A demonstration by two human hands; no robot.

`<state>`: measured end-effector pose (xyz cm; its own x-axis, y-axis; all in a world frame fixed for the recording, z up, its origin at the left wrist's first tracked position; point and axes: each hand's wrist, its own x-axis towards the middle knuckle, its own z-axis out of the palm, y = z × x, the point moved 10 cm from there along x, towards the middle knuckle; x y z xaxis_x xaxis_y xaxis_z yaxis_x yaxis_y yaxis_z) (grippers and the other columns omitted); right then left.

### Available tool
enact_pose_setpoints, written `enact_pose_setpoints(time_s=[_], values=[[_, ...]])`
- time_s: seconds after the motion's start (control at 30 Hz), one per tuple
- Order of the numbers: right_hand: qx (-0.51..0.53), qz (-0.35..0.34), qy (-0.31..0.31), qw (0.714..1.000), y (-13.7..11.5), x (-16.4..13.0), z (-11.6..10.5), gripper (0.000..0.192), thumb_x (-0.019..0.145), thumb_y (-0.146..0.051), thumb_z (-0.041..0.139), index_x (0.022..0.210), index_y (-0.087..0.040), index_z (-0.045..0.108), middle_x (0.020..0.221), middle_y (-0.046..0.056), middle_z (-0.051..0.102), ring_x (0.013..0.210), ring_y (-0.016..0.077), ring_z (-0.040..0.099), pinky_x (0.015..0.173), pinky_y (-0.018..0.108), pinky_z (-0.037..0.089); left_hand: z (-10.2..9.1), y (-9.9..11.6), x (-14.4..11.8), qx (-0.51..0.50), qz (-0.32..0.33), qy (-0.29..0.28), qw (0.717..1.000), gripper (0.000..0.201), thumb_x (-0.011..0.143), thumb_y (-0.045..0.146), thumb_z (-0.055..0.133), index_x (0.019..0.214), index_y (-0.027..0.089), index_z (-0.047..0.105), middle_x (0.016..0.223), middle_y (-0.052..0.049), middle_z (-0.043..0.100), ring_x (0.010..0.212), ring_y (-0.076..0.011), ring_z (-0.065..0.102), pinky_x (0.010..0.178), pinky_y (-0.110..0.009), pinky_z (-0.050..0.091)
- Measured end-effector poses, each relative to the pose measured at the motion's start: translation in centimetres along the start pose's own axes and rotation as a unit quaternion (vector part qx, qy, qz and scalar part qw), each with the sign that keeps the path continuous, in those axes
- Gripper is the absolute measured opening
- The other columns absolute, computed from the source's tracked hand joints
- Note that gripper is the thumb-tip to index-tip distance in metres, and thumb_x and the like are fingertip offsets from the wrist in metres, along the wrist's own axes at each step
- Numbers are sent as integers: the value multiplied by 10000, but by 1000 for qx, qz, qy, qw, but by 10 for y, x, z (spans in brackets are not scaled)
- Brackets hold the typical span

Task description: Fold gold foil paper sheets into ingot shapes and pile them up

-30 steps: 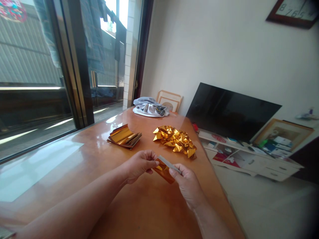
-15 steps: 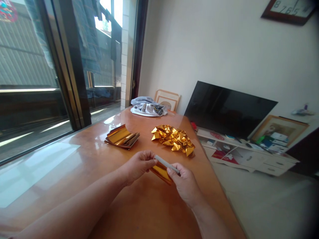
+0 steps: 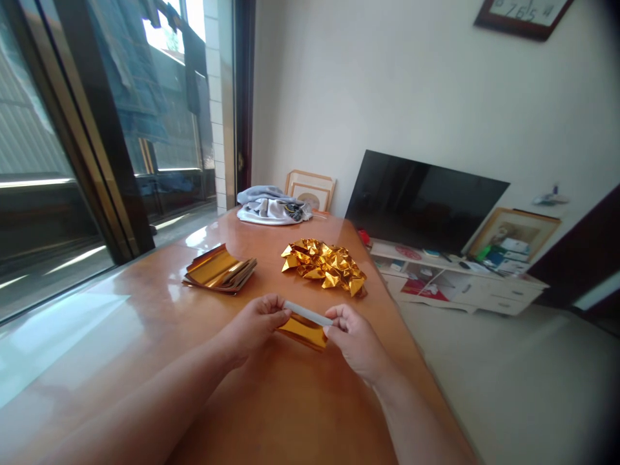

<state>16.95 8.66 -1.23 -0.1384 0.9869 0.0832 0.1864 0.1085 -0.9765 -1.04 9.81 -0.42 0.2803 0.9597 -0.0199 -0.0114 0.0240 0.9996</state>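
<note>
Between my two hands is a sheet of gold foil paper [image 3: 305,332], its far edge folded over so that a pale grey strip of the back shows. My left hand [image 3: 259,326] pinches the left end of that fold between thumb and fingers. At the opposite end, my right hand [image 3: 356,339] grips the fold the same way. Beyond my left hand lies a stack of gold foil sheets [image 3: 217,270], slightly curled. A heap of folded gold foil pieces [image 3: 324,265] sits past my right hand.
Everything lies on a glossy brown wooden table [image 3: 271,413]. Bundled grey cloth [image 3: 271,208] and leaning picture frames [image 3: 310,188] are at its far end. A large television [image 3: 421,200] stands on a white cabinet [image 3: 469,287] to the right. Glass sliding doors [image 3: 87,129] run along the left.
The view has turned slightly right. My right thumb and fingers have shifted to the right end of the folded strip, leaving more of it uncovered. Both hands still hold the sheet.
</note>
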Motion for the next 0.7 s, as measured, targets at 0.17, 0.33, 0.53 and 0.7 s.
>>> enact_pose_setpoints(time_s=[0.17,0.33,0.53,0.7], values=[[-70,16,-5,997,13,3,-2,184,826,-268,588,994,-200,559,720,-40,611,618,137,545,592,253,390,-8,-15,7,181,-2,0,983,224,775,384,663,729,175,597,629,34,531,578,-122,445,552,-240,289],[-137,10,-9,990,23,4,3,118,820,-236,565,936,-218,576,707,-34,627,584,140,548,556,251,381,-16,-15,10,364,27,25,931,112,745,298,641,697,199,620,645,15,566,613,-155,483,573,-265,255],[-210,-29,14,977,19,4,3,132,809,-193,571,931,-237,590,692,-35,610,613,152,554,551,253,348,-11,-8,6,517,46,35,854,44,753,258,629,738,218,638,805,-37,648,757,-217,548,664,-297,289],[-235,-39,9,971,13,3,4,189,821,-163,547,984,-250,587,780,-17,640,691,171,588,603,267,381,-5,8,-2,560,75,61,823,313,778,239,633,1091,234,611,1008,-66,655,946,-264,558,807,-348,363]])
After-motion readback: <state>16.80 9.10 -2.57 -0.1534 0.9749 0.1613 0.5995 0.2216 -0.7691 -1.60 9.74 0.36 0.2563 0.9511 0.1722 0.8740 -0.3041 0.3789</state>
